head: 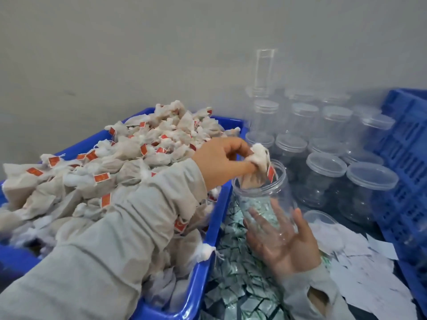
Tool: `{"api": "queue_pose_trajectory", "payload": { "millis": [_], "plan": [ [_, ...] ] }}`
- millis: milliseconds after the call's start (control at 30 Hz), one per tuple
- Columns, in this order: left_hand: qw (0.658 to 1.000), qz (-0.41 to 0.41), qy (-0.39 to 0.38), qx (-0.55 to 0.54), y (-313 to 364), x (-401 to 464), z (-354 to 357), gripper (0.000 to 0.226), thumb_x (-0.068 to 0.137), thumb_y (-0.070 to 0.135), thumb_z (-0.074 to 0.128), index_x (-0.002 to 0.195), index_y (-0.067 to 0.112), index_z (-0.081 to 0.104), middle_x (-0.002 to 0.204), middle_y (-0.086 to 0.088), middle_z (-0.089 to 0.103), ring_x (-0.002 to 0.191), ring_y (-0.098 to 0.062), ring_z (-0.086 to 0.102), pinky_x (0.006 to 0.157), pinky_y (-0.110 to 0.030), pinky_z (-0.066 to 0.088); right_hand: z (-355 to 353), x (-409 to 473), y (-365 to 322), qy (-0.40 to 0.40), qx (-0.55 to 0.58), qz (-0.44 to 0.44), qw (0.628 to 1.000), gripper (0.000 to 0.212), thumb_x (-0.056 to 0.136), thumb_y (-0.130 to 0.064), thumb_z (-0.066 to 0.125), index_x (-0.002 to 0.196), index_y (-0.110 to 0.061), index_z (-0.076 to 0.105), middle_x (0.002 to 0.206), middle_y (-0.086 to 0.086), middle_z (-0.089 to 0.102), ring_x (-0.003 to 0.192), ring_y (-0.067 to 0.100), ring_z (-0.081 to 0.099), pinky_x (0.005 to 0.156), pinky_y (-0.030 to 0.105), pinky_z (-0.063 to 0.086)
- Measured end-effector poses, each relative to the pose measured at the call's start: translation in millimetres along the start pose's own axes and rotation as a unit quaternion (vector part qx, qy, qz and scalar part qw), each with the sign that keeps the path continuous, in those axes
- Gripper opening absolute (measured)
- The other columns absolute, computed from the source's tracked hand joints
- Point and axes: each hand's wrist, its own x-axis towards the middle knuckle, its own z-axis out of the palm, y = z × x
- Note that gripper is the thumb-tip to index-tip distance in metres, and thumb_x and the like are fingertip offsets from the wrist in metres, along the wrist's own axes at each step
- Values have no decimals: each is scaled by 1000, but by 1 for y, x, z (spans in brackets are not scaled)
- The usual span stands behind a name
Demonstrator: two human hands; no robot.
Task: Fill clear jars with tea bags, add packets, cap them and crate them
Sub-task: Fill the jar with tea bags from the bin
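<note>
My left hand [221,161] pinches a white tea bag [256,168] with a red tag at the mouth of an open clear jar [265,195]. The bag's lower end is inside the jar's rim. My right hand [284,241] grips the jar from below and behind, tilting it toward the left. The jar holds nothing else that I can make out. A blue bin [215,215] on the left is heaped with tea bags [129,162] bearing red tags.
Small green-white packets [233,273] lie piled between the bin and my right arm. White paper slips [360,271] lie to the right. Several capped clear jars [323,172] stand behind, with a loose lid [321,219] nearby. A blue crate [406,158] stands at the right edge.
</note>
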Motion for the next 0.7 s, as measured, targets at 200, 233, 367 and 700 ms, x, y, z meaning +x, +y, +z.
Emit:
{"api": "queue_pose_trajectory", "payload": {
  "millis": [200, 233, 367, 700],
  "plan": [
    [991, -37, 127, 10, -12, 10, -21, 12, 78, 20, 71, 76, 27, 63, 73, 0, 60, 60, -5, 50, 58, -10, 43, 3, -2, 0, -4, -12, -3, 1000, 70, 53, -44, 83, 116, -20, 62, 120, 26, 60, 86, 39, 67, 54, 41, 57],
    [983, -38, 176, 14, -16, 12, -27, 15, 80, 17, 70, 73, 27, 62, 71, 8, 59, 62, -3, 51, 62, -9, 43, 3, -3, -1, -5, -16, -2, 1000, 76, 49, -43, 85, 117, -20, 62, 121, 26, 59, 82, 38, 66, 52, 40, 57],
    [949, -102, 65, 291, -35, 12, -29, 6, 84, 22, 63, 88, 23, 68, 85, 10, 63, 86, -11, 58, 81, -22, 43, 3, -3, -4, 1, 6, -3, 1000, 56, 69, -48, 57, 119, -22, 58, 129, 27, 52, 83, 37, 57, 47, 39, 55],
    [834, -201, -172, 485, -43, 11, -21, 53, 80, 34, 69, 127, 21, 50, 123, -2, 58, 110, -23, 55, 82, -26, 41, -6, 0, -5, -7, 36, -5, 999, 57, 69, -48, 57, 120, -23, 57, 107, 22, 67, 79, 34, 66, 56, 40, 55]
  ]
}}
